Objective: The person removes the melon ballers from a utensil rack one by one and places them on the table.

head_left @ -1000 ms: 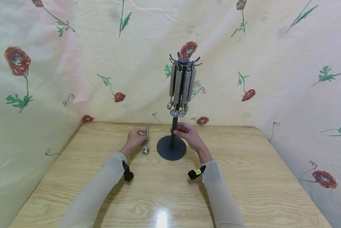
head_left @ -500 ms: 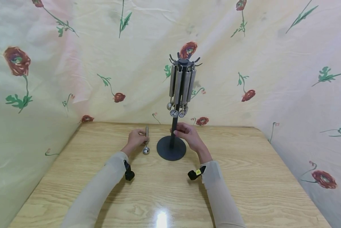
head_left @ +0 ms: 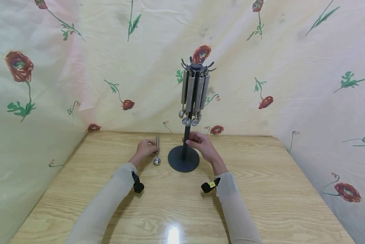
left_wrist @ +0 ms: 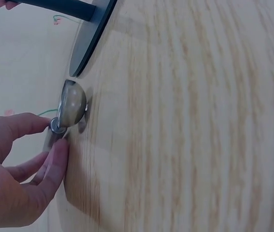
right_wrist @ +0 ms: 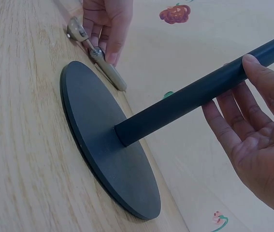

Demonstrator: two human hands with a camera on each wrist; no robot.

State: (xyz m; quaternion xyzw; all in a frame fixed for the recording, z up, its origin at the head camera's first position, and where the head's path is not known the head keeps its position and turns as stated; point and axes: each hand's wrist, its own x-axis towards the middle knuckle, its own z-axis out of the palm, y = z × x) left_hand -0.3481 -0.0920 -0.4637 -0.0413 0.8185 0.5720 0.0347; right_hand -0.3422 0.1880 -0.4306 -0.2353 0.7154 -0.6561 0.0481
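Observation:
My left hand (head_left: pixel 145 148) pinches the handle of a steel scoop (head_left: pixel 157 161) between thumb and fingers, left of a dark utensil stand. The scoop has a small round bowl (left_wrist: pixel 73 104), a thin neck and a thick cylindrical handle; its bowl end points toward me, low over the table. My right hand (head_left: pixel 201 145) holds the post (right_wrist: pixel 185 99) of the utensil stand, its thumb on one side and fingers on the other. The stand's round base (head_left: pixel 183 166) rests flat on the table.
Several steel utensils (head_left: pixel 190 93) with thick handles hang from the hooks (head_left: pixel 197 64) atop the stand. The light wooden table (head_left: pixel 261 189) meets a flower-printed cloth (head_left: pixel 158 78) at the back and sides. A camera (head_left: pixel 138 187) is strapped to the left wrist.
Over the last second the scoop's handle end has come down slightly in my left hand, its bowl staying nearly in place. The right hand and the stand have not moved.

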